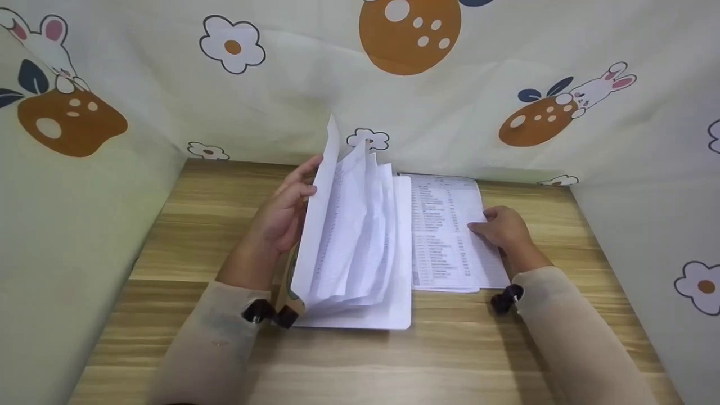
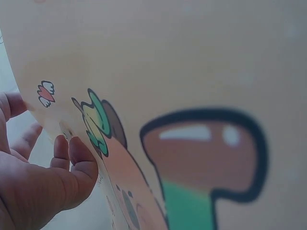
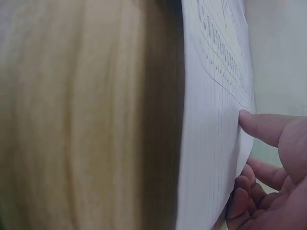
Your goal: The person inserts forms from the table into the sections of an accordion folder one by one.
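Sleeves [image 1: 211,343] lie toward seven and four o'clock, hands apart: the left hand [image 1: 281,212] props the central notebook's [image 1: 403,259] raised cover [image 1: 313,236] from nine, grip unclear, apparently keeping leaves [image 1: 346,225] parted; the right hand [image 1: 508,232] pinches printed sheets [image 1: 444,247] at three, presumably steadying them.

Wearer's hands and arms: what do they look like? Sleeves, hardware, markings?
Left hand and right hand: bare, no gloves. Long beige sleeves, left sleeve and right sleeve, reach the wrists; the left has a small reddish mark. Small black wrist units at both cuffs, left unit and right unit. No cables visible.
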Demonstrator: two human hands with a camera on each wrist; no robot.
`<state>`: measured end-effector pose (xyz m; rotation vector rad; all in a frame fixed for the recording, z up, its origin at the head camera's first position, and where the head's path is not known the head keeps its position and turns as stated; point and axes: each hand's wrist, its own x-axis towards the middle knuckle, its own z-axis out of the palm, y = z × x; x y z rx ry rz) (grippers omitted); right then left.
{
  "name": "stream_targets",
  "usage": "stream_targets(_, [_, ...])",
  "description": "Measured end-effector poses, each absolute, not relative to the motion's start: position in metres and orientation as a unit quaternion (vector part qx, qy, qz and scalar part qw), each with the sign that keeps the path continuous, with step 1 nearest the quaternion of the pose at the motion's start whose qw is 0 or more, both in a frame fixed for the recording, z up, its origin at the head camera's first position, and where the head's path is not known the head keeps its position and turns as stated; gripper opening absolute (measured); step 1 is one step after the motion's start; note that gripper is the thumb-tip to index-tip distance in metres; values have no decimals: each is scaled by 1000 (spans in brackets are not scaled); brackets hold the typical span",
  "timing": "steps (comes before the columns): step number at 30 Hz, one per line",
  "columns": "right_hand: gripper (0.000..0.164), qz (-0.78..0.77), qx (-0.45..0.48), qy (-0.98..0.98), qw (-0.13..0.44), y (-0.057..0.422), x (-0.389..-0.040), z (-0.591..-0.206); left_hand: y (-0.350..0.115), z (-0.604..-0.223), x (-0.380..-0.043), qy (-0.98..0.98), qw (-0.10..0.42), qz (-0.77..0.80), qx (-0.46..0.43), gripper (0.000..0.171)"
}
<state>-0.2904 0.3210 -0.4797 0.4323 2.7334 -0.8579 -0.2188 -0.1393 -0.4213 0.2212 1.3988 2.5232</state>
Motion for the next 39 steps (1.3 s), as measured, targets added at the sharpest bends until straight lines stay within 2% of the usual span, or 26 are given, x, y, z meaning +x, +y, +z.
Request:
stream_targets(13, [80,-322,159,927,109,323,-290,-484,-139,-421,-220,473,126,868,83,68])
stream_targets(20, [57,-342,146,924,84,337,-290,-483,-139,-421,-220,475,128,867,79,68])
stream_targets(24, [51,-384,148,907,89,346,-287,-480,-139,-420,-220,474,126,868,80,68])
stream_targets(32, [50,-505,155,837,141,361,-277,-472,-139,-420,-220,473,126,868,82,68])
stream_targets(39, [21,-618,159,748,179,368,-267,-463,-140,-420,-218,475,126,868,79,67])
